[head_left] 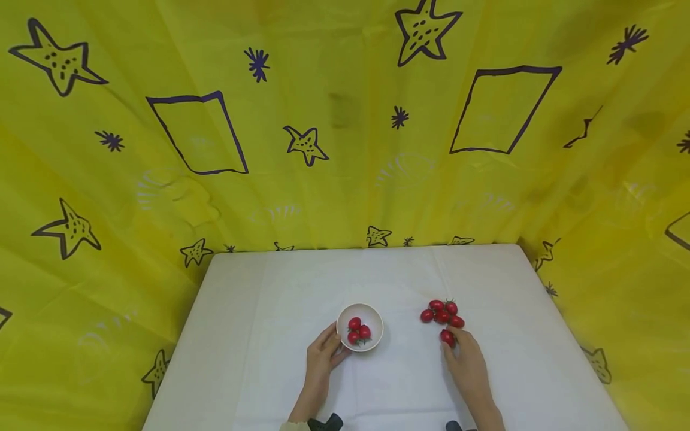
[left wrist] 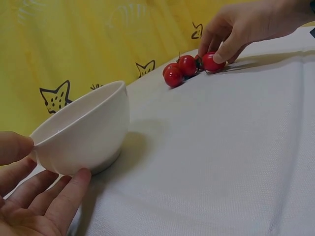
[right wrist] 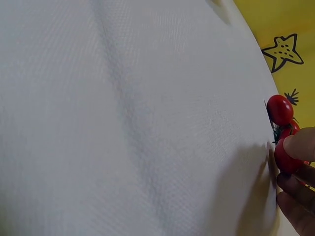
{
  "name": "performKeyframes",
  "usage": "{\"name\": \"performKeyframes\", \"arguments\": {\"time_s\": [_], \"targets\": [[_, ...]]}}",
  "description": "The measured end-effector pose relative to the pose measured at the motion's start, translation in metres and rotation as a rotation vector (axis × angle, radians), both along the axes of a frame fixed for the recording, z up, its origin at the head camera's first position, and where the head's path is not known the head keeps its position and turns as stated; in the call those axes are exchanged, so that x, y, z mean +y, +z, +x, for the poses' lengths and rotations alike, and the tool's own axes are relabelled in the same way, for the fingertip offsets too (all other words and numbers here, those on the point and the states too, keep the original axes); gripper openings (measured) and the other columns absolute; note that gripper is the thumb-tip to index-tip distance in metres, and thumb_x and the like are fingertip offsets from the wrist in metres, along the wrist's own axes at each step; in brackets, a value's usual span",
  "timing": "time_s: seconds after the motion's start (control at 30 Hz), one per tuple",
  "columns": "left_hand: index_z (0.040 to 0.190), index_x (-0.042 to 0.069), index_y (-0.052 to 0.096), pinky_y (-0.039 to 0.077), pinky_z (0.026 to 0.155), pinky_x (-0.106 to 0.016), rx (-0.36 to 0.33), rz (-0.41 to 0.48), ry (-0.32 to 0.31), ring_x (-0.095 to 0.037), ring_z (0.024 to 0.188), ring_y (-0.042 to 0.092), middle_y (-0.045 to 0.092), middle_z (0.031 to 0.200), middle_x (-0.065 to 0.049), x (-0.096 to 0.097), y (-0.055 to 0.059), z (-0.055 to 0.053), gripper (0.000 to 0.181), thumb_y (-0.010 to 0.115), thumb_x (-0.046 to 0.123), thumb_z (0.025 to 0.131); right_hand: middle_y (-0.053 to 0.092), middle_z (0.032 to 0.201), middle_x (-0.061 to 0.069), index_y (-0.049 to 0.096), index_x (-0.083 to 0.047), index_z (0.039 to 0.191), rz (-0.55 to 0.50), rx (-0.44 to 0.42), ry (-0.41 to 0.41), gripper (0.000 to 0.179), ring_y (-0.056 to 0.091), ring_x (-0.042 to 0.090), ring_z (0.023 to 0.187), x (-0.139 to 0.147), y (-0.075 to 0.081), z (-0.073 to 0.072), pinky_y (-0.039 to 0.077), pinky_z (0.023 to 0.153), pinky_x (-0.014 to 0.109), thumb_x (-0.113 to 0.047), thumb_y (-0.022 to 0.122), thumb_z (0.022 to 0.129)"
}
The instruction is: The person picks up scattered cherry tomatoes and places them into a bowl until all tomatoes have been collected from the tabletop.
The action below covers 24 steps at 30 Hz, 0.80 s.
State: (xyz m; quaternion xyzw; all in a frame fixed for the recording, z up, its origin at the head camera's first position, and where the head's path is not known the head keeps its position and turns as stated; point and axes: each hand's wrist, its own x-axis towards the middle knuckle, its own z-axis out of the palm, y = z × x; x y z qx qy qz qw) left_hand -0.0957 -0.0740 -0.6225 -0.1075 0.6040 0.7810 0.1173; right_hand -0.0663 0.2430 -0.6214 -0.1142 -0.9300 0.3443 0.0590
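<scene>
A white bowl [head_left: 374, 318] stands on the white-covered table with several red cherry tomatoes [head_left: 354, 324] inside. My left hand [head_left: 322, 354] holds its left side; in the left wrist view the thumb is at the rim and the fingers [left wrist: 69, 199] lie low against the wall. To the right, my right hand [head_left: 468, 364] pinches a cherry tomato [head_left: 447, 338] between thumb and fingers. Just beyond that hand lies a cluster of several more cherry tomatoes [head_left: 442, 316], some with green stems. The right wrist view shows the thumb pressed on the pinched tomato [right wrist: 286, 158].
A white cloth [head_left: 280, 299] with faint creases covers the table. Yellow curtains [head_left: 345, 197] printed with dark starfish and frames hang behind it and along both sides.
</scene>
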Motion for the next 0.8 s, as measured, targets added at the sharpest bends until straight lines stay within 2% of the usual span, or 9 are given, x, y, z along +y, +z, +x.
{"name": "performKeyframes", "arguments": {"time_s": [0.2, 0.33, 0.47, 0.8], "targets": [[0.155, -0.002, 0.043, 0.062, 0.104, -0.038, 0.001, -0.020, -0.005, -0.040, 0.144, 0.052, 0.045, 0.160, -0.027, 0.000, 0.002, 0.000, 0.056, 0.058, 0.022, 0.107, 0.063, 0.134, 0.025, 0.057, 0.002, 0.139, -0.021, 0.075, 0.006, 0.043, 0.065, 0.040, 0.120, -0.006, 0.000, -0.002, 0.059, 0.104, 0.057, -0.003, 0.067, 0.097], [0.155, 0.000, 0.044, 0.062, 0.104, -0.038, 0.000, -0.025, -0.008, -0.040, 0.144, 0.053, 0.045, 0.161, -0.026, 0.000, 0.003, 0.000, 0.055, 0.058, 0.023, 0.107, 0.066, 0.130, 0.023, 0.060, 0.001, 0.135, -0.042, 0.124, 0.004, 0.042, 0.069, 0.036, 0.113, -0.011, 0.000, -0.004, 0.063, 0.097, 0.053, 0.001, 0.070, 0.094], [0.155, 0.000, 0.045, 0.062, 0.105, -0.039, 0.001, -0.022, -0.007, -0.040, 0.143, 0.053, 0.044, 0.161, -0.026, 0.000, 0.003, 0.000, 0.054, 0.058, 0.022, 0.107, 0.069, 0.126, 0.022, 0.063, 0.002, 0.131, -0.072, 0.177, 0.009, 0.042, 0.071, 0.036, 0.109, -0.019, 0.001, -0.007, 0.066, 0.092, 0.043, 0.007, 0.072, 0.090], [0.155, 0.000, 0.045, 0.063, 0.104, -0.039, -0.026, -0.040, -0.007, -0.043, 0.144, 0.051, 0.041, 0.162, -0.028, 0.000, 0.006, -0.001, 0.053, 0.057, 0.020, 0.108, 0.071, 0.120, 0.016, 0.066, 0.003, 0.127, -0.180, 0.201, 0.050, 0.041, 0.070, 0.033, 0.110, -0.055, 0.007, -0.005, 0.066, 0.092, 0.028, 0.012, 0.072, 0.087]]}}
